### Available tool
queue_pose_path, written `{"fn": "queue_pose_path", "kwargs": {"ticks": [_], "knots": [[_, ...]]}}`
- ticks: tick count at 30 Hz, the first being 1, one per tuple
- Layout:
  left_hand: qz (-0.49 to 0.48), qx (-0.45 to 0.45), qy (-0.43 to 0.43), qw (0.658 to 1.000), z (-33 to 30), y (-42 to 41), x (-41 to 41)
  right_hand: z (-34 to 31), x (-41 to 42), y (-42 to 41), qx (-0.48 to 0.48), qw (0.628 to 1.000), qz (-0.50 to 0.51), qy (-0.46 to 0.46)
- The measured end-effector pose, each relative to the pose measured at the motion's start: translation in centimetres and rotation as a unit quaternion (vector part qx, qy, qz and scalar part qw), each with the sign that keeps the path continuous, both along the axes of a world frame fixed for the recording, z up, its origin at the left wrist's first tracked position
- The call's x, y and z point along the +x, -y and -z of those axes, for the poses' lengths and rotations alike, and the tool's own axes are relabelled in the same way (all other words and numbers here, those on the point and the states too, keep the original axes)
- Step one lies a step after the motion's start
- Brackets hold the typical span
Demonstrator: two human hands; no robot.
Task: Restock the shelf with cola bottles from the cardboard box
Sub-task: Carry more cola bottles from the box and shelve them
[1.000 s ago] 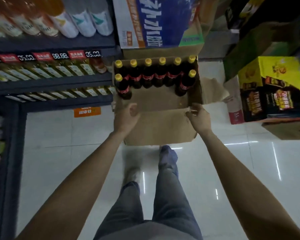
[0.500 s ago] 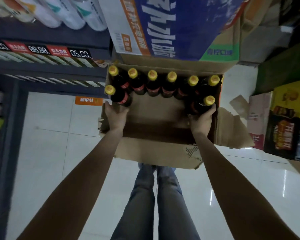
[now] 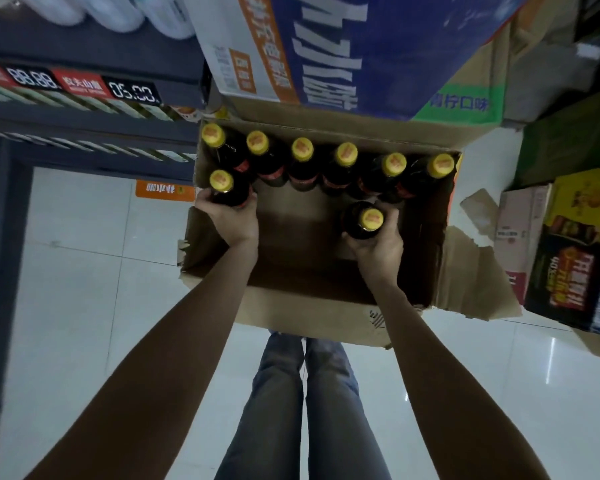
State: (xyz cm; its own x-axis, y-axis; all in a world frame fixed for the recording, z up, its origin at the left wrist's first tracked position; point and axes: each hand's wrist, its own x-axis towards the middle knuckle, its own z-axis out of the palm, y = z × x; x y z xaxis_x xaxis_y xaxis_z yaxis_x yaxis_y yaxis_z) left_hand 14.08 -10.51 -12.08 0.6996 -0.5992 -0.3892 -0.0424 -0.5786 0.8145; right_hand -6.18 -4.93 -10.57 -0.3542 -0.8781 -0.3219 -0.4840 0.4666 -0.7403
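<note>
The left hand is forming a grip on 1 cola bottle, fingers curling round its dark shoulder just below the yellow cap, at the front-left corner of the cardboard box. The right hand is gripping a second cola bottle in the same manner, fingers and thumb wrapping its shoulder; this bottle is standing apart from the others, toward the front right of the box interior. Both bottles are standing upright. Whether either one is lifting off the box floor cannot be told.

Behind the 2 gripped bottles, a row of 6 bottles is lining the far wall of the box, caps up, red labels partly showing. The box is lying open on the tiled floor, its flaps spreading outward at the front and right.

A larger blue and white carton is overhanging the far edge of the box. To the left, the dark shelf is carrying bottled goods and a strip of price tags. To the right, a stack of yellow and black cartons is standing near the box. The person's legs, in grey trousers, are showing below the box between the 2 forearms.
</note>
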Motion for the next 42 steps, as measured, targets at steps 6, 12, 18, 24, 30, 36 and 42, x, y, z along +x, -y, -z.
{"fn": "queue_pose_path", "kwargs": {"ticks": [6,12,18,24,30,36,42], "knots": [[0.049,0.032,0.000,0.998,2.2,0.2,0.2,1.9,0.8,0.6,-0.018,0.996,-0.066,0.054],[0.164,0.005,0.060,0.985,1.5,-0.9,1.2,2.4,0.2,2.1,0.015,0.995,-0.079,0.063],[0.218,-0.116,-0.044,0.968,-6.7,-5.0,-0.4,-1.4,-0.2,3.0,-0.016,0.977,-0.208,0.033],[0.061,-0.205,-0.151,0.965,-16.7,-10.2,-0.1,-11.0,1.7,1.2,-0.113,0.957,-0.250,0.099],[-0.116,-0.204,-0.183,0.955,-22.1,-18.8,4.7,-19.7,8.2,-2.0,-0.023,0.909,-0.365,0.199],[-0.268,-0.197,-0.131,0.934,-25.5,-31.0,11.3,-22.9,18.6,-8.2,0.063,0.842,-0.490,0.219],[-0.389,-0.218,-0.115,0.888,-27.8,-45.6,18.3,-26.3,31.9,-18.4,0.093,0.728,-0.654,0.180]]}}
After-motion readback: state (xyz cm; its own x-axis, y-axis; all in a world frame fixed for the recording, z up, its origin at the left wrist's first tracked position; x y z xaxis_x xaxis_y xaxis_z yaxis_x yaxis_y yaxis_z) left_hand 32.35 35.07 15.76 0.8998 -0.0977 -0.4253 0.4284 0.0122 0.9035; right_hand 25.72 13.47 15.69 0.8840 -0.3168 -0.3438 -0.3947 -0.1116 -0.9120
